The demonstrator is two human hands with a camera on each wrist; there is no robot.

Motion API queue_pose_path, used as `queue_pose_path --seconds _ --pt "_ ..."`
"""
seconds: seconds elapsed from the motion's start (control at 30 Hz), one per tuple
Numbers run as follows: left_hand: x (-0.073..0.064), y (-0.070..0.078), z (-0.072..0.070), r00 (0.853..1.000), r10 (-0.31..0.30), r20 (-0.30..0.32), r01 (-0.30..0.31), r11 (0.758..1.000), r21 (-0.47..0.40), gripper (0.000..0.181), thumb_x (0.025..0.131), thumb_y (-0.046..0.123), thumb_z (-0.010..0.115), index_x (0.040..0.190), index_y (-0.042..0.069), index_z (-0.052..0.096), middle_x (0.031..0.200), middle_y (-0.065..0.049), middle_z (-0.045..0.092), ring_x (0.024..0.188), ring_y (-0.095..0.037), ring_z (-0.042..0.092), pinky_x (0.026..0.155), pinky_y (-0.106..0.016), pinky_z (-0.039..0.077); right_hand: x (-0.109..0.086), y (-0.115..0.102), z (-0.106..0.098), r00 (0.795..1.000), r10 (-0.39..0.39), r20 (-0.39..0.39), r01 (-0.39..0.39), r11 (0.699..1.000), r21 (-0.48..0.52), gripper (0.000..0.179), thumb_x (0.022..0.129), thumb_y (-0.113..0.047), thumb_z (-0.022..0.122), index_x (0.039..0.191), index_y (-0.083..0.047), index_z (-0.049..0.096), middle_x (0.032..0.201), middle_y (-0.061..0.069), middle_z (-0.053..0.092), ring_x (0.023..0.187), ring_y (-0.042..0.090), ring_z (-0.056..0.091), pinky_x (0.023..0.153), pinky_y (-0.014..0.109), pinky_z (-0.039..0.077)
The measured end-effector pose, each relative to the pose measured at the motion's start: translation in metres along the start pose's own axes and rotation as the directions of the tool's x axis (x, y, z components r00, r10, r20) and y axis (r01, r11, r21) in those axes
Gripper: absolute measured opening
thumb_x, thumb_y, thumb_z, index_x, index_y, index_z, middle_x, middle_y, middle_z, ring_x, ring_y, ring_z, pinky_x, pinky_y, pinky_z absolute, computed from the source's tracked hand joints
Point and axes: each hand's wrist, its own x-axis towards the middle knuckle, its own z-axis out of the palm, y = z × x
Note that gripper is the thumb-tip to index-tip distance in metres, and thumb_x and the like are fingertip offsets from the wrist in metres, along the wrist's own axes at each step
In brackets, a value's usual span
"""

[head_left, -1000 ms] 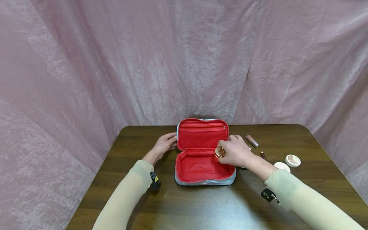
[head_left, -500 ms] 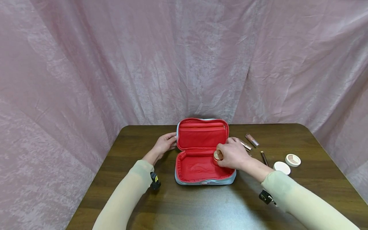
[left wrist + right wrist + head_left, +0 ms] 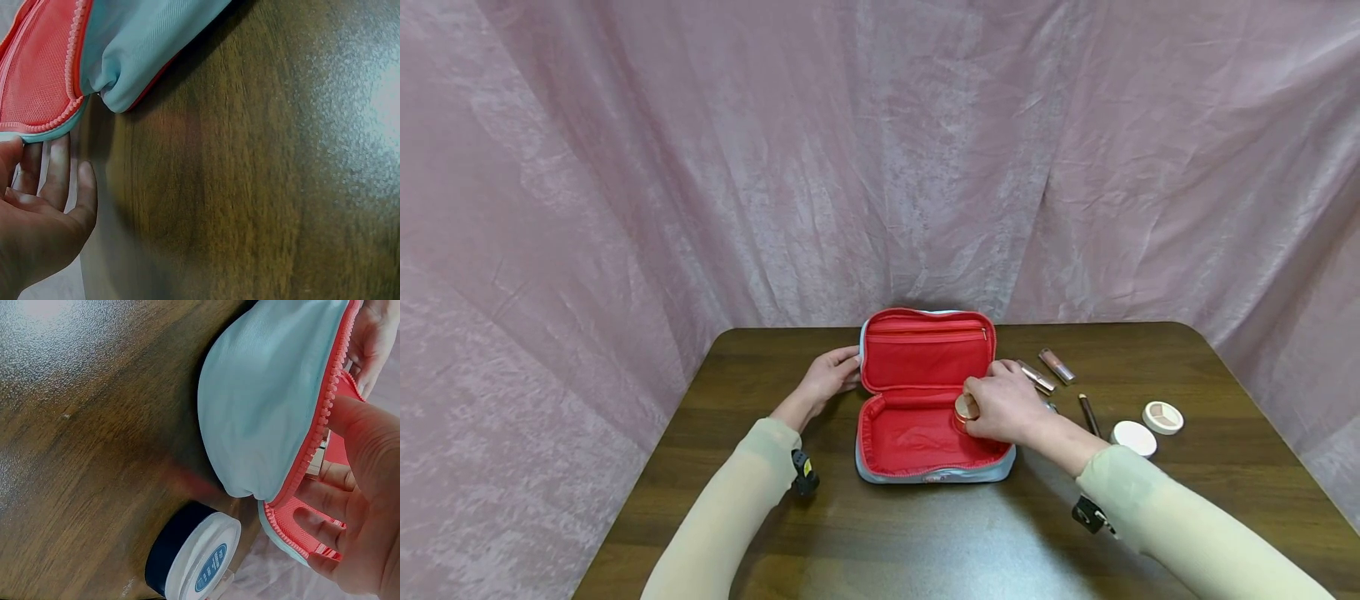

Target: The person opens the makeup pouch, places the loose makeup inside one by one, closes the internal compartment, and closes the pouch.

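Note:
An open cosmetic bag (image 3: 936,462), light blue outside and red inside, stands on the table with its lid raised. My left hand (image 3: 829,377) holds the left edge of that lid; in the left wrist view the thumb (image 3: 9,153) lies in front and fingers behind. My right hand (image 3: 1006,404) reaches over the bag's right side and grips a round gold-topped jar (image 3: 963,407) low inside the main compartment. Only a gold sliver of the jar (image 3: 317,460) shows in the right wrist view, between thumb and fingers behind the zipper edge.
Right of the bag lie two lip tubes (image 3: 1037,378), a brown pencil (image 3: 1088,414), a white round case (image 3: 1134,438) and a three-shade palette (image 3: 1163,417). A dark jar with a pale lid (image 3: 194,553) stands close beside the bag. A pink curtain (image 3: 880,167) hangs behind the table.
My right hand has lowered the jar into the bag and shifted slightly left, uncovering a lip tube and more of the pencil. The left hand stays at the lid.

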Motion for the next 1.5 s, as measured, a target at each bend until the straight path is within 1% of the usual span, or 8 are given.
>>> queue_pose_path --seconds 0.2,0.47,0.57,0.67,0.77,1.03,1.23,1.5 --pt "0.000 0.000 0.000 1.000 0.004 -0.001 -0.004 1.000 -0.008 0.039 0.107 0.017 0.056 0.144 0.004 0.058 0.113 -0.008 0.074 0.091 -0.014 0.071 0.103 -0.057 0.047 0.000 0.000 0.001 1.000 -0.006 -0.013 0.006 1.000 0.002 0.026 0.068 -0.036 0.082 0.070 -0.026 0.058 0.061 -0.017 0.046 0.085 0.024 0.051 0.098 0.053 0.038" --pt "-0.001 0.001 0.001 1.000 -0.007 -0.004 0.007 1.000 -0.011 0.038 0.107 0.017 0.057 0.143 0.004 0.059 0.115 -0.010 0.073 0.101 -0.025 0.069 0.104 -0.057 0.046 -0.003 -0.003 0.001 1.000 0.013 0.001 -0.013 1.000 0.019 0.030 0.070 -0.037 0.085 0.074 -0.022 0.059 0.066 -0.012 0.049 0.086 0.026 0.051 0.097 0.054 0.040" --pt "-0.002 0.001 0.002 1.000 -0.012 -0.008 0.012 1.000 -0.019 0.038 0.107 0.017 0.057 0.143 0.004 0.059 0.116 -0.010 0.073 0.103 -0.026 0.069 0.104 -0.057 0.046 -0.005 -0.003 -0.003 1.000 0.029 0.011 -0.030 0.999 0.029 0.033 0.070 -0.040 0.086 0.087 -0.018 0.067 0.073 -0.008 0.057 0.089 0.028 0.053 0.092 0.053 0.041" --pt "-0.002 0.001 0.002 1.000 -0.008 -0.010 0.008 1.000 -0.023 0.038 0.107 0.016 0.056 0.143 0.004 0.059 0.117 -0.010 0.073 0.102 -0.024 0.070 0.104 -0.057 0.046 -0.008 -0.001 -0.013 0.999 0.043 0.019 -0.044 0.998 0.048 0.049 0.072 -0.044 0.086 0.109 -0.014 0.073 0.089 -0.003 0.067 0.093 0.030 0.054 0.087 0.051 0.043" --pt "-0.002 0.002 0.002 1.000 -0.006 -0.014 0.006 1.000 -0.026 0.039 0.107 0.016 0.057 0.143 0.003 0.059 0.117 -0.011 0.073 0.101 -0.022 0.070 0.104 -0.058 0.046 -0.012 0.007 -0.024 0.999 0.049 0.007 -0.050 0.997 0.060 0.062 0.074 -0.045 0.085 0.125 -0.013 0.071 0.103 0.003 0.071 0.097 0.031 0.056 0.085 0.051 0.044" --pt "0.000 -0.001 0.001 1.000 -0.007 -0.008 0.007 1.000 -0.022 0.039 0.107 0.017 0.056 0.144 0.004 0.058 0.117 -0.009 0.073 0.104 -0.025 0.069 0.103 -0.058 0.047 -0.024 0.031 -0.044 0.999 0.043 0.013 -0.044 0.995 0.093 0.073 0.073 -0.047 0.087 0.135 -0.015 0.066 0.121 0.007 0.069 0.119 0.037 0.053 0.100 0.061 0.038" --pt "0.002 -0.002 0.001 1.000 -0.005 -0.002 0.005 0.999 -0.035 0.038 0.107 0.017 0.057 0.143 0.004 0.059 0.115 -0.008 0.073 0.102 -0.023 0.070 0.103 -0.057 0.047 -0.035 0.045 -0.061 0.999 0.047 0.015 -0.048 0.993 0.108 0.077 0.072 -0.046 0.089 0.138 -0.016 0.065 0.125 0.006 0.068 0.125 0.039 0.050 0.105 0.064 0.033" --pt "0.000 -0.001 0.001 1.000 0.008 0.003 -0.008 1.000 -0.022 0.040 0.107 0.018 0.056 0.144 0.003 0.058 0.118 -0.011 0.072 0.101 -0.021 0.071 0.103 -0.058 0.047 -0.051 0.076 -0.084 0.997 0.079 0.008 -0.079 0.996 0.050 0.079 0.073 -0.049 0.088 0.140 -0.015 0.062 0.128 0.010 0.066 0.127 0.042 0.049 0.105 0.067 0.029"
